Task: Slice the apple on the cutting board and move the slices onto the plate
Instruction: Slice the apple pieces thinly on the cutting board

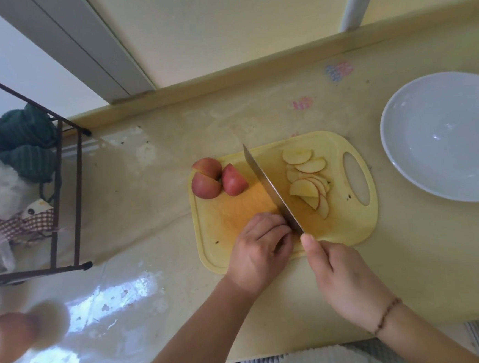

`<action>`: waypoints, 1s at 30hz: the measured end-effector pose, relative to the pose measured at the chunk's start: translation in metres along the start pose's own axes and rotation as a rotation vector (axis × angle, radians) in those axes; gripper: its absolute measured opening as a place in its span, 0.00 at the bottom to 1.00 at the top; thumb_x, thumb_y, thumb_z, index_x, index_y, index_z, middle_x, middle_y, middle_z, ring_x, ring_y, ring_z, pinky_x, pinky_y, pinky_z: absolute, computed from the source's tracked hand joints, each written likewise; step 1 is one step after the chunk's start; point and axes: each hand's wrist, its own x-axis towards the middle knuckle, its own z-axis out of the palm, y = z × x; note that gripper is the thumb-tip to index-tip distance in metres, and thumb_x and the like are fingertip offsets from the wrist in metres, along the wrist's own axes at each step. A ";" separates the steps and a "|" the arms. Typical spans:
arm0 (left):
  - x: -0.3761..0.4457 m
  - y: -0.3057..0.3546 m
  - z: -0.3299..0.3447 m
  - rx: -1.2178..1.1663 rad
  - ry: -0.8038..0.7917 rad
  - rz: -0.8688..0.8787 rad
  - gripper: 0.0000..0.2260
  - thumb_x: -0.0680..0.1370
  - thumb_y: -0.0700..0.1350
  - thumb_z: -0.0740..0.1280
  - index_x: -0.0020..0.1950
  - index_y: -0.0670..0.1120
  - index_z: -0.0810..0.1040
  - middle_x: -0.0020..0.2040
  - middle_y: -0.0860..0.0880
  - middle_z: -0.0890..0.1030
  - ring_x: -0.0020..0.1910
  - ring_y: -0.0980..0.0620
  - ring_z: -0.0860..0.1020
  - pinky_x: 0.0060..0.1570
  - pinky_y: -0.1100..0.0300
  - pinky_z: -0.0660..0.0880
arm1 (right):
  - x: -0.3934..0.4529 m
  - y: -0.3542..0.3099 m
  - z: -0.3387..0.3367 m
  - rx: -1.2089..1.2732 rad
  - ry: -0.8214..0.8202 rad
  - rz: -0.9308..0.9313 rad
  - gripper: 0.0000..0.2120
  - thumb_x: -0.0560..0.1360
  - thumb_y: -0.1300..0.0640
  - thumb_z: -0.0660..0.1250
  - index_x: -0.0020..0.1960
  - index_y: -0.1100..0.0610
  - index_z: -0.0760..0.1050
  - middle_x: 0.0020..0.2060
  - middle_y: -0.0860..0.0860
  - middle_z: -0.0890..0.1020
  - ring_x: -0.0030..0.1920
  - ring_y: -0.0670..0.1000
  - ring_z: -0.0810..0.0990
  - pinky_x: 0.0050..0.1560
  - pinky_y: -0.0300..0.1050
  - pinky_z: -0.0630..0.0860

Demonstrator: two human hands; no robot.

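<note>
- Head view: a yellow cutting board [340, 239] lies on the counter [411, 268].
- Left hand [259, 254], fingers curled, presses down something hidden beneath it.
- Right hand [343, 276] holds a knife [273, 191], its blade beside the left fingers.
- Three red apple quarters [218, 181] sit at the board's far left.
- Thin apple slices [307, 180] lie fanned right of the blade.
- White plate [444, 136] stands right of the board.

My left hand [259, 248] is knuckles-up, fingers curled down and tucked against the blade side. My right hand [341, 276] is closed in a grip, thumb stretched forward, a beaded band round its wrist. Both forearms are bare.
</note>
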 end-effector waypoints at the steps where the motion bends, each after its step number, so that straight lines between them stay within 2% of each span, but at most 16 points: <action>1: 0.000 0.000 -0.001 0.004 0.007 0.005 0.01 0.75 0.34 0.75 0.44 0.37 0.85 0.46 0.45 0.84 0.47 0.45 0.81 0.53 0.59 0.77 | 0.004 0.000 -0.002 -0.007 0.005 -0.007 0.25 0.72 0.35 0.45 0.28 0.51 0.65 0.22 0.48 0.71 0.24 0.42 0.71 0.28 0.34 0.67; 3: -0.001 -0.001 -0.001 0.016 0.016 0.010 0.02 0.76 0.34 0.74 0.44 0.37 0.84 0.46 0.45 0.83 0.47 0.45 0.81 0.53 0.59 0.77 | 0.009 0.001 -0.007 -0.011 0.009 -0.014 0.27 0.72 0.34 0.44 0.28 0.52 0.65 0.22 0.49 0.72 0.23 0.44 0.70 0.28 0.36 0.67; 7: -0.002 0.000 -0.002 0.018 0.043 0.003 0.01 0.75 0.34 0.75 0.43 0.37 0.85 0.46 0.44 0.83 0.47 0.45 0.81 0.53 0.57 0.78 | -0.003 0.008 -0.014 0.010 -0.023 -0.006 0.32 0.72 0.30 0.42 0.28 0.55 0.64 0.21 0.50 0.70 0.23 0.45 0.67 0.34 0.49 0.71; 11: -0.001 0.000 -0.001 0.014 0.028 0.009 0.01 0.75 0.33 0.74 0.43 0.37 0.85 0.46 0.44 0.84 0.47 0.44 0.81 0.53 0.55 0.79 | -0.022 0.016 -0.008 -0.014 -0.041 -0.021 0.34 0.71 0.28 0.42 0.30 0.57 0.64 0.23 0.52 0.70 0.25 0.45 0.67 0.33 0.46 0.69; 17: -0.002 -0.001 0.000 0.015 0.021 -0.005 0.01 0.75 0.34 0.74 0.44 0.37 0.85 0.46 0.45 0.84 0.49 0.44 0.81 0.53 0.54 0.78 | -0.026 0.015 -0.004 -0.047 -0.037 -0.020 0.29 0.71 0.32 0.45 0.30 0.56 0.63 0.22 0.52 0.68 0.25 0.47 0.66 0.30 0.41 0.65; 23: -0.001 -0.001 -0.001 0.005 0.025 -0.006 0.02 0.74 0.33 0.74 0.44 0.38 0.85 0.47 0.45 0.84 0.49 0.44 0.82 0.53 0.56 0.79 | -0.024 0.013 -0.001 -0.058 -0.046 -0.010 0.27 0.71 0.33 0.44 0.29 0.55 0.63 0.22 0.49 0.67 0.27 0.46 0.69 0.32 0.40 0.67; 30: 0.000 -0.001 -0.001 0.014 0.008 -0.015 0.00 0.75 0.34 0.74 0.44 0.37 0.85 0.46 0.45 0.84 0.49 0.45 0.81 0.52 0.55 0.79 | -0.006 0.009 -0.003 -0.018 -0.067 0.041 0.27 0.71 0.33 0.44 0.28 0.54 0.63 0.21 0.49 0.70 0.23 0.45 0.68 0.30 0.38 0.66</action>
